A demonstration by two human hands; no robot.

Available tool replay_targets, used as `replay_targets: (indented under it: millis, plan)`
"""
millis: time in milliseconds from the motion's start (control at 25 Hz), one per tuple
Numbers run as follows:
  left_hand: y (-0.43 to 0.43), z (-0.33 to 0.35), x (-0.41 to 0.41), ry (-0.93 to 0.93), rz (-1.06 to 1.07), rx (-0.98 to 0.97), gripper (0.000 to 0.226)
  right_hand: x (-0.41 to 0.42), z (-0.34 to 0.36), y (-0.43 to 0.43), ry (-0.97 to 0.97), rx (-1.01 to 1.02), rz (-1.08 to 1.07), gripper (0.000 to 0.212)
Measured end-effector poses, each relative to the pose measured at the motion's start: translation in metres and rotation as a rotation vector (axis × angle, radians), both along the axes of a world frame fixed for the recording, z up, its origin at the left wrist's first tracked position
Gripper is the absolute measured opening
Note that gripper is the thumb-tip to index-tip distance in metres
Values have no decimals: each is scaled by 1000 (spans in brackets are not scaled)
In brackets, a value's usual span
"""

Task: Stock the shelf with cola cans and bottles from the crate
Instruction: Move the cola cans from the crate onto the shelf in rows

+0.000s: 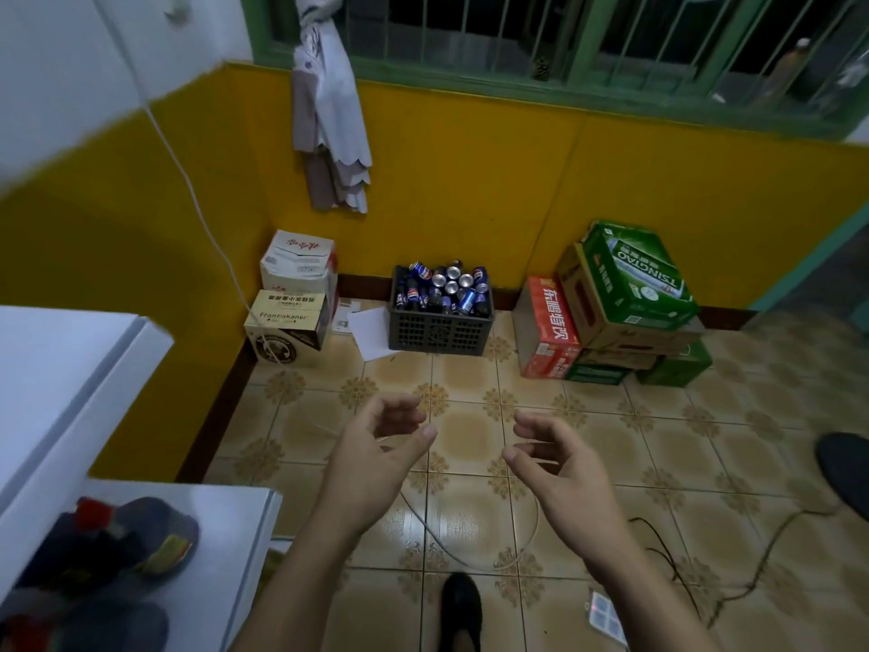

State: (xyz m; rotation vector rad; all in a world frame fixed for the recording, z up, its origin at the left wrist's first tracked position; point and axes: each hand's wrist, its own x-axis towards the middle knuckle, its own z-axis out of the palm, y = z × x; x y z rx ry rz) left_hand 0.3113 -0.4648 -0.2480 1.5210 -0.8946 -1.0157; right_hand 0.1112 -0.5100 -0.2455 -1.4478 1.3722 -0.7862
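Head view shows the tiled floor [470,435] crossed by a white cable [470,564] and a dark cord [752,585] near the feet, a likely trip on the walk to the black crate [439,329] against the yellow wall; its cola cans [444,287] are heaped loose and could topple when pulled. Left hand [376,458] and right hand [559,468] hang empty, fingers loosely curled apart
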Motion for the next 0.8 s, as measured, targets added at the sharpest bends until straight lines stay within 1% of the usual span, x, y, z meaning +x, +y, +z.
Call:
replay_targets:
  millis: [200,440,640,800]
  plan:
    - [-84,-10,1,-54,-30,61,26,1,-17,-86,-63,47,-32,27]
    - [-218,-6,-3,-116,-54,112,27,2,-24,-221,-158,109,-15,26]
    - [-298,-12,-4,-70,-35,129,28,-2,-20,-314,-163,106,-4,27]
    - [-348,-20,7,-41,-12,156,28,3,-26,-364,-174,153,-32,24]
